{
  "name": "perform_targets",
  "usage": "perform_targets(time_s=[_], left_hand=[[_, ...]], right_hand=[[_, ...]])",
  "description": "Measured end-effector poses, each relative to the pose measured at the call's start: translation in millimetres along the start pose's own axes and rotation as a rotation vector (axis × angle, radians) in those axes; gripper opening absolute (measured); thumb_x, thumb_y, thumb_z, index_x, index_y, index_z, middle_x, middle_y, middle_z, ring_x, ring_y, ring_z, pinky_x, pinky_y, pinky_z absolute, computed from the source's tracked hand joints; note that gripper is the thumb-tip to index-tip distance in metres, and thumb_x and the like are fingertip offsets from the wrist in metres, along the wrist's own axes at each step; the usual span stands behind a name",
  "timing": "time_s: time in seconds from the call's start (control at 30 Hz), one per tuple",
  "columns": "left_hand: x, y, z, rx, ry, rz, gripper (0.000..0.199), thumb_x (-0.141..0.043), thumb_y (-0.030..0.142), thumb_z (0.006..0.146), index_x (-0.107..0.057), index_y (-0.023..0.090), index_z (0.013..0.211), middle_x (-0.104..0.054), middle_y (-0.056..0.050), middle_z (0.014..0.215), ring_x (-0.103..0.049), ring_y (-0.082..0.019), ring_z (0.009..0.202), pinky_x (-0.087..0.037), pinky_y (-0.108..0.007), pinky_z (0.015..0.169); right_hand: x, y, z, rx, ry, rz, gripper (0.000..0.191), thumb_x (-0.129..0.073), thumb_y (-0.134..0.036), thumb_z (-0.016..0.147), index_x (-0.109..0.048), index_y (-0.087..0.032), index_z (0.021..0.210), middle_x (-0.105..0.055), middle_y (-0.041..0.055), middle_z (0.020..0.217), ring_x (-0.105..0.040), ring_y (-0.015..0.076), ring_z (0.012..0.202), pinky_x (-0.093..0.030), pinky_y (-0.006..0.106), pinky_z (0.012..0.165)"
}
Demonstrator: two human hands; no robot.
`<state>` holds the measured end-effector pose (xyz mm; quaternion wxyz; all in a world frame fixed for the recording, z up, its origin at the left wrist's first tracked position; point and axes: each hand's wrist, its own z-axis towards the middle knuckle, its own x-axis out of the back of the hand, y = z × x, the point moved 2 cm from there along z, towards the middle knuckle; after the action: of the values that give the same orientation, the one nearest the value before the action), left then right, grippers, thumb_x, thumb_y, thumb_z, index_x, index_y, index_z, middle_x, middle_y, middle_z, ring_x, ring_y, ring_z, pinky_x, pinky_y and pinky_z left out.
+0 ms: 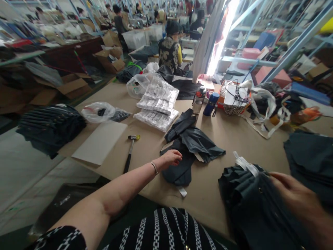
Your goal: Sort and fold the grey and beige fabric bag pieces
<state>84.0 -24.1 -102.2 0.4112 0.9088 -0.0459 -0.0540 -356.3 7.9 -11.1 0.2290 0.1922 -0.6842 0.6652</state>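
Note:
My left hand hovers over a dark fabric piece, its fingers loosely bent and apart from one another, nothing in them. Crumpled dark pieces lie just beyond it, and a white label sticks out at the near edge. On the right, my right hand, blurred, grips the edge of a dark green fabric piece on a folded stack. Its fingertips are partly hidden behind the cloth. White tags stick up from the top of that stack.
A hammer and a white board lie left on the brown table. Beyond are plastic-wrapped packs, a clear bottle and a blue flask. Dark stacks stand at far left and far right.

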Motion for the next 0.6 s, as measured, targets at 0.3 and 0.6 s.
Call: perform_targets(time_s=[0.3, 0.6], left_hand=[[-16.5, -50.3, -20.7, 0.105, -0.006, -0.064, 0.021, -0.059, 0.021, 0.062, -0.056, 0.014, 0.081, -0.062, -0.004, 0.073, -0.054, -0.01, 0.057, -0.042, -0.02, 0.054], [-22.8, 0.5, -38.2, -0.16, 0.02, 0.09, 0.013, -0.053, 0.017, 0.066, -0.059, 0.013, 0.076, -0.06, -0.003, 0.07, -0.048, -0.01, 0.058, -0.038, -0.021, 0.055]], right_hand=[[-282.8, -30.4, 53.5, 0.089, -0.376, -0.773, 0.054, -0.054, -0.016, 0.079, -0.043, -0.009, 0.132, -0.047, 0.0192, 0.127, -0.046, 0.0334, 0.111, -0.041, 0.042, 0.085], [-192.6, -66.4, 88.6, 0.186, -0.377, -0.738, 0.039, -0.029, -0.028, 0.096, -0.053, -0.02, 0.125, -0.066, 0.0093, 0.104, -0.062, 0.0227, 0.091, -0.044, 0.031, 0.078]])
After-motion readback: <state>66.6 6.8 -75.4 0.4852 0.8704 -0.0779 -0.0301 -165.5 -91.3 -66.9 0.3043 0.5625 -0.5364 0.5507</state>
